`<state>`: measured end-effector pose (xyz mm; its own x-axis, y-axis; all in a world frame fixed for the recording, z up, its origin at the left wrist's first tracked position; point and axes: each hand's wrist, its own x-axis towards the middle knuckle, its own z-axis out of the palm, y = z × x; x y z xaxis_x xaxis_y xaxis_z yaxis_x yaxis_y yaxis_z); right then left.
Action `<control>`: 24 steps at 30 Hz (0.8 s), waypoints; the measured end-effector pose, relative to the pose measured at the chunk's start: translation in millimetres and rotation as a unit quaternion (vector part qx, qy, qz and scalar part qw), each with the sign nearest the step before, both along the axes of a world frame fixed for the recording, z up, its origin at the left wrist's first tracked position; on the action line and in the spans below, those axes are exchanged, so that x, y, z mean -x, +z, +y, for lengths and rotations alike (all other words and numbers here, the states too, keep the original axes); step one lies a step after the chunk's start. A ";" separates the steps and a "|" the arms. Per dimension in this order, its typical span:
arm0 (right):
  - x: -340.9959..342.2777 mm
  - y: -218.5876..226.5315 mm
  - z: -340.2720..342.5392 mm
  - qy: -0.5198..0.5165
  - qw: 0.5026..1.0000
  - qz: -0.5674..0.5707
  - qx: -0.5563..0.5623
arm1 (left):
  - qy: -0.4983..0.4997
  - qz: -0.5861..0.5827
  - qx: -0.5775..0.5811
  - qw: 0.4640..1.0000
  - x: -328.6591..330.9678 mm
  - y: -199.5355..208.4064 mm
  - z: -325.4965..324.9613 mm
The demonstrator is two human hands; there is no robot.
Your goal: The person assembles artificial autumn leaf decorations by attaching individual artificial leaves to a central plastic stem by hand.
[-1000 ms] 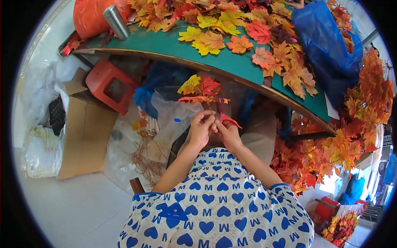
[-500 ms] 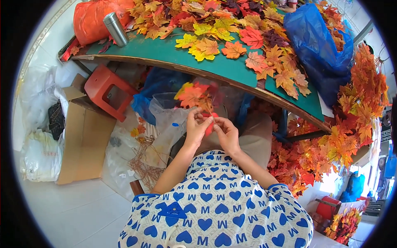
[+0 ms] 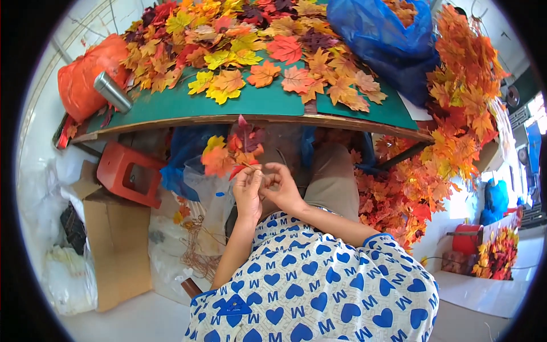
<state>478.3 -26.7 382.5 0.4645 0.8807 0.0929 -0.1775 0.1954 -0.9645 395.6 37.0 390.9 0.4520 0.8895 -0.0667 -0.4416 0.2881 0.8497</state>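
Above my lap, my left hand [image 3: 248, 192] pinches a small spray of artificial maple leaves [image 3: 246, 138] by its stems. Orange, yellow, red and dark purple leaves fan out above the fingers. Close against it is my right hand [image 3: 283, 191], its fingers curled in toward the left thumb. Whatever those slightly blurred fingertips grip is too small to make out. Beyond both hands, loose maple leaves [image 3: 228, 81] in yellow, orange, red and purple cover much of the green tabletop [image 3: 165, 105].
A steel flask [image 3: 113, 92] and an orange-red bag [image 3: 91, 71] stand at the table's left; a blue plastic bag [image 3: 387, 45] lies at its right. Leaf garlands [image 3: 464, 102] hang on the right. Below left are a red stool [image 3: 128, 171], a cardboard box [image 3: 119, 245] and plastic bags.
The whole scene has shifted as my head turned. Both hands remain together, with the leaf spray now leaning left and its purple leaf showing on top. My right fingers have curled more.
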 end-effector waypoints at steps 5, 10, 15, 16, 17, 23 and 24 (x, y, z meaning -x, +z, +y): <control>0.9 -17.0 5.1 0.164 0.985 0.044 0.012 | 0.062 -0.015 -0.128 0.990 -0.5 26.3 -1.6; -22.7 24.1 -12.8 0.283 0.953 0.066 0.084 | 0.084 -0.043 -0.084 0.992 12.5 49.9 7.9; -79.4 116.0 -29.5 0.274 0.951 -0.082 0.117 | 0.077 -0.162 -0.025 0.984 2.5 62.4 1.3; -98.3 121.9 -28.0 0.211 0.963 -0.156 0.067 | 0.061 -0.190 0.007 0.980 0.2 65.7 -0.8; -120.4 127.9 -25.1 0.146 0.962 -0.229 0.016 | 0.061 -0.194 0.006 0.979 -0.3 64.7 -1.3; -290.5 123.5 0.4 -0.301 0.735 -0.608 0.000 | -0.089 -0.300 0.231 0.921 2.9 41.2 -16.8; -310.5 111.5 1.7 -0.224 0.690 -0.688 0.025 | -0.111 -0.278 0.223 0.928 2.1 40.6 -18.5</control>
<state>788.8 -25.0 494.0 0.1939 0.6955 0.6919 0.9801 -0.1074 -0.1667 393.4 18.5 431.5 0.6962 0.7098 -0.1068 -0.6632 0.6930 0.2825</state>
